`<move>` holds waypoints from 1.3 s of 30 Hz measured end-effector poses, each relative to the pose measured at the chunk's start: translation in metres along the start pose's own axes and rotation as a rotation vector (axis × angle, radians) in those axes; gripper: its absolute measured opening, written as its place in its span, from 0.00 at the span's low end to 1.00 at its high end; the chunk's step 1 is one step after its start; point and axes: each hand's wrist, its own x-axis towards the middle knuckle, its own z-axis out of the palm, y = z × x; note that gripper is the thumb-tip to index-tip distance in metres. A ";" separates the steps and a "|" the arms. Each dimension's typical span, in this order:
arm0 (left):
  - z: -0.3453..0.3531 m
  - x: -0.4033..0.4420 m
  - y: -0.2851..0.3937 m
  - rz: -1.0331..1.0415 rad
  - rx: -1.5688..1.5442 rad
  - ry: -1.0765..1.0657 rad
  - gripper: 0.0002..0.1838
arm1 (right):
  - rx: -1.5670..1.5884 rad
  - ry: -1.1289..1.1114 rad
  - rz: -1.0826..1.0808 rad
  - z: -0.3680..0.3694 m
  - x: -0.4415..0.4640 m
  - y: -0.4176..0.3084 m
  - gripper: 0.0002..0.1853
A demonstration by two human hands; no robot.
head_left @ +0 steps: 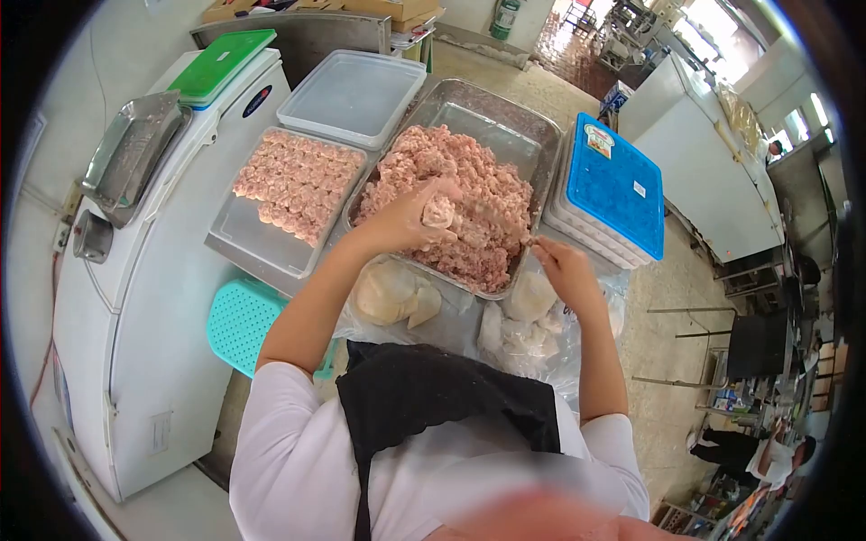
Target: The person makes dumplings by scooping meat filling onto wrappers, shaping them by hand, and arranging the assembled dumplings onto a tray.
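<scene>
A large metal tray [548,135] holds a heap of ground meat [487,189]. Over the left part of the heap, my left hand [417,215] is curled round a small meat-filled piece [438,213]. My right hand [561,261] is at the tray's lower right corner, its fingers pinched together; what they hold, if anything, is too small to make out. Rows of shaped meat pieces [298,180] lie in a clear plastic tray [257,242] on the left. Below the metal tray are pale dough-like rounds in plastic, one on the left [386,290] and one on the right [530,298].
An empty translucent container [354,97] stands behind the filled tray. Stacked boxes with a blue lid [615,185] are on the right. A turquoise stool [242,323] and white freezer [171,316] are at left. Far right, a person [767,458] is in the background.
</scene>
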 end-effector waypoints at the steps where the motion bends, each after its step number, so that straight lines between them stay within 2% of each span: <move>1: 0.000 -0.001 0.006 0.081 0.064 0.016 0.32 | 0.111 -0.011 0.020 -0.011 -0.005 -0.011 0.17; 3: -0.002 -0.004 0.016 0.240 0.196 0.055 0.28 | 0.336 -0.034 0.053 -0.025 -0.011 -0.036 0.16; 6: -0.002 -0.005 0.028 0.061 0.073 -0.133 0.24 | 0.310 -0.097 -0.123 -0.003 -0.012 -0.055 0.15; 9: -0.006 -0.006 0.018 0.143 0.109 -0.133 0.21 | 0.068 -0.071 -0.198 -0.022 -0.002 -0.058 0.17; 12: -0.014 -0.012 -0.002 -0.048 0.073 -0.175 0.21 | -0.009 0.086 -0.156 -0.028 -0.013 -0.091 0.16; 15: -0.026 -0.018 0.004 0.177 0.169 -0.128 0.21 | -0.013 -0.033 -0.221 -0.004 -0.012 -0.092 0.16; 18: -0.043 -0.030 -0.005 0.149 0.108 -0.127 0.21 | -0.088 -0.127 -0.106 -0.044 -0.002 -0.123 0.15; 21: -0.067 -0.047 0.005 0.149 0.087 -0.049 0.22 | 0.005 -0.003 -0.166 -0.030 -0.003 -0.143 0.15; 24: -0.094 -0.053 0.005 0.272 0.151 -0.138 0.24 | 0.045 -0.083 -0.220 0.011 0.009 -0.160 0.14; 27: -0.117 -0.073 -0.005 0.100 0.099 -0.025 0.25 | -0.053 -0.003 -0.157 -0.003 0.018 -0.185 0.14; 29: -0.140 -0.084 -0.013 0.121 0.033 -0.084 0.26 | 0.052 0.060 -0.082 -0.003 0.015 -0.193 0.14; 30: -0.149 -0.089 -0.016 0.132 -0.003 -0.114 0.27 | 0.102 0.091 -0.042 -0.001 0.013 -0.200 0.15; 33: -0.166 -0.101 -0.021 0.312 -0.016 0.041 0.26 | 0.148 0.113 -0.067 0.010 0.009 -0.233 0.15; 36: -0.187 -0.117 -0.028 0.093 0.213 -0.035 0.25 | 0.086 0.021 -0.099 0.049 0.021 -0.267 0.16; 39: -0.201 -0.120 -0.050 0.023 0.126 -0.092 0.27 | 0.046 -0.047 -0.019 0.091 0.031 -0.279 0.17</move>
